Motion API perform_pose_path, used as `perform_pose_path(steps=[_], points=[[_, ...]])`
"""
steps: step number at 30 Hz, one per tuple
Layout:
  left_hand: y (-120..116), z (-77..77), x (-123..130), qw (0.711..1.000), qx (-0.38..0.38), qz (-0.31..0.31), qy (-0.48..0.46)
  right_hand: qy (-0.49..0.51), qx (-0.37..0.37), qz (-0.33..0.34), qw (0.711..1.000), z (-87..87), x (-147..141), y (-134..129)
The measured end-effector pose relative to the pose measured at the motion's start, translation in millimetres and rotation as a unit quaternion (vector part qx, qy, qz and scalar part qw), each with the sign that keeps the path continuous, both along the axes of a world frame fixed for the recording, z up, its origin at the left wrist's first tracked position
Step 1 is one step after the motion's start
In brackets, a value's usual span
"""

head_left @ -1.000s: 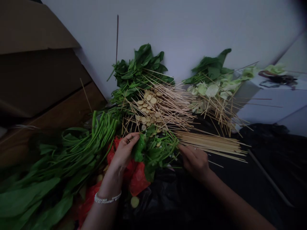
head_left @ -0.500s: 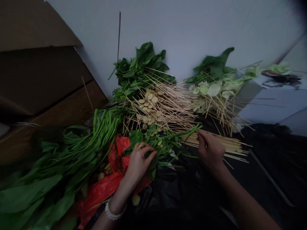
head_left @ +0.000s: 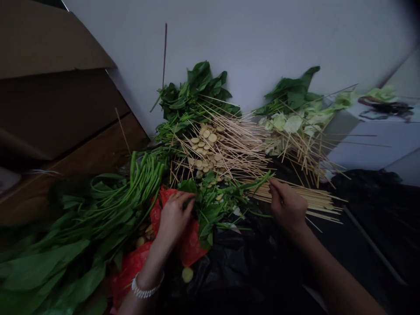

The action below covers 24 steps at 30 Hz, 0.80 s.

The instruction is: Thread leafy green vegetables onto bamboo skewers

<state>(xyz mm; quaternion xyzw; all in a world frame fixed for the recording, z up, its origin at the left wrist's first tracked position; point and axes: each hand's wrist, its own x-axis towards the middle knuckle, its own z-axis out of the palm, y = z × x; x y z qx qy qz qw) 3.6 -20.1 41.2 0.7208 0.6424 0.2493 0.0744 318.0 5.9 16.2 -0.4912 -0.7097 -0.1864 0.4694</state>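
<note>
My left hand (head_left: 173, 216), with a white bracelet (head_left: 144, 289) at its wrist, hovers over or touches a red plastic bag (head_left: 193, 245). Its fingers are loosely curled, thumb apart from the fingertips, with nothing visible between them. To its right lies a heap of leafy greens (head_left: 213, 210). My right hand (head_left: 287, 203) is closed in a pinch beside the tips of long green stems (head_left: 259, 180); what it grips is hidden. Beneath it, bare bamboo skewers (head_left: 318, 199) lie in a bundle, one poking out slantwise below the wrist.
Behind the hands are skewered potato slices (head_left: 205, 146), skewered greens (head_left: 200, 87) and skewered cabbage leaves (head_left: 293, 123). Long-stemmed greens (head_left: 98, 218) fill the left side, near a cardboard box (head_left: 52, 39). A loose slice (head_left: 187, 274) lies on black plastic (head_left: 236, 258).
My left hand has drawn back to the left, off the heap of greens and over the red bag. My right hand has hardly moved. The view has shifted slightly.
</note>
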Motion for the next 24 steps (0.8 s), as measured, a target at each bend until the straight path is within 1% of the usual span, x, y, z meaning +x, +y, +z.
perform_pose_path(steps=[2, 4, 6, 8, 10, 12, 14, 15, 16, 18, 19, 21, 24], points=[[-0.8, -7.4, 11.0, 0.999, -0.021, -0.036, -0.018, 0.000, 0.002, -0.003, 1.000, 0.0, -0.3, 0.2], [-1.8, -15.2, 18.8, 0.997, -0.053, -0.061, 0.004, 0.000, 0.002, -0.004, 1.000, -0.3, -0.2, 0.6], [-2.7, -20.9, 20.6, 0.993, -0.090, -0.076, 0.026, 0.000, 0.001, -0.003, 1.000, -1.0, 0.2, 0.9], [-3.8, -22.3, 18.4, 0.989, -0.114, -0.089, 0.012, -0.002, 0.000, 0.003, 1.000, -1.6, 0.5, 1.1], [-4.5, -19.0, 15.6, 0.986, -0.123, -0.109, -0.035, -0.005, -0.002, 0.008, 1.000, -2.2, 0.6, 1.0], [-3.9, -12.0, 13.8, 0.974, -0.130, -0.144, -0.116, -0.008, -0.005, 0.009, 1.000, -2.5, 0.2, 0.7], [-1.2, -4.3, 11.4, 0.961, -0.112, -0.159, -0.196, -0.009, -0.007, 0.006, 1.000, -2.5, -0.4, 0.3], [0.7, -1.1, 9.4, 0.961, -0.089, -0.152, -0.215, -0.009, -0.007, 0.006, 1.000, -2.5, -0.7, 0.1], [2.8, 1.1, 6.8, 0.965, -0.065, -0.140, -0.212, -0.011, -0.007, 0.007, 1.000, -2.5, -1.0, 0.0], [5.8, 2.2, 0.8, 0.981, -0.033, -0.126, -0.147, -0.014, -0.007, 0.011, 1.000, -2.5, -1.6, -0.1], [6.2, 1.0, -1.8, 0.986, -0.032, -0.130, -0.101, -0.016, -0.004, 0.012, 1.000, -2.5, -1.9, -0.1], [4.1, -3.8, -4.8, 0.987, -0.048, -0.152, -0.016, -0.022, 0.002, 0.015, 1.000, -2.3, -2.6, -0.1], [-2.1, -11.2, -3.3, 0.981, -0.070, -0.173, 0.062, -0.027, 0.015, 0.013, 0.999, -2.2, -3.5, -0.2]])
